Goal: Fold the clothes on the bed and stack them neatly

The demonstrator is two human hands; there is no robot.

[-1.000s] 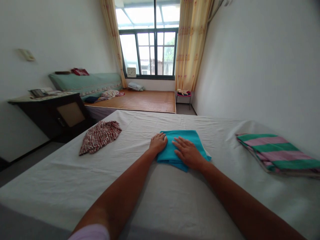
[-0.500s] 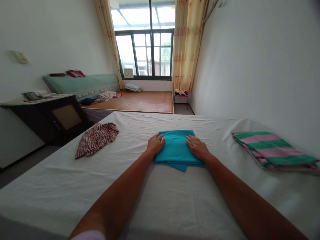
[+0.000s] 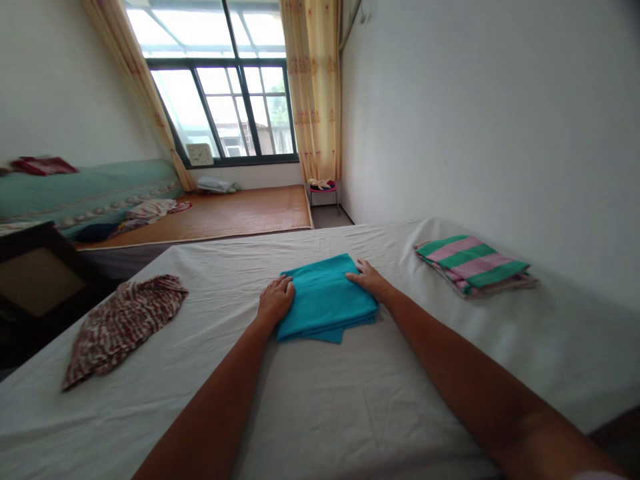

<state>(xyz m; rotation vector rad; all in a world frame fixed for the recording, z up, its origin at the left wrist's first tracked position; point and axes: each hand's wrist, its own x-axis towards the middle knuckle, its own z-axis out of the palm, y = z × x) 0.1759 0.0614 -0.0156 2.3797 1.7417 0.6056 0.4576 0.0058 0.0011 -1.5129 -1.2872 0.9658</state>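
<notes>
Two hands lie at the two sides of one folded teal cloth (image 3: 325, 300), which rests flat on the white sheet of the bed (image 3: 350, 400), about in the middle of its width. The left hand (image 3: 275, 300) touches the left edge with the fingers curled against the fold. The right hand (image 3: 367, 277) touches the far right corner with fingers spread and flat. Both hands are apart from each other, with the cloth between them. I cannot tell if any finger is pinching the fabric or only pressing on it; no hand looks closed around it.

Some risks I see from here. The fold is not perfectly even: at the near edge a lower layer sticks out below the top layer. If the hands push inward together, this layer can slide more and the stack may open or wrinkle. If one hand lifts only one side, the loose layers can fall apart, because nothing holds them together. The sheet below is soft and a little creased, so pressure can drag it and move the cloth too.

On the right, near the wall, sits a folded striped cloth (image 3: 473, 263) in green and pink, well apart. On the left lies a crumpled red-patterned garment (image 3: 125, 320), also well apart, so neither is likely to be disturbed.
</notes>
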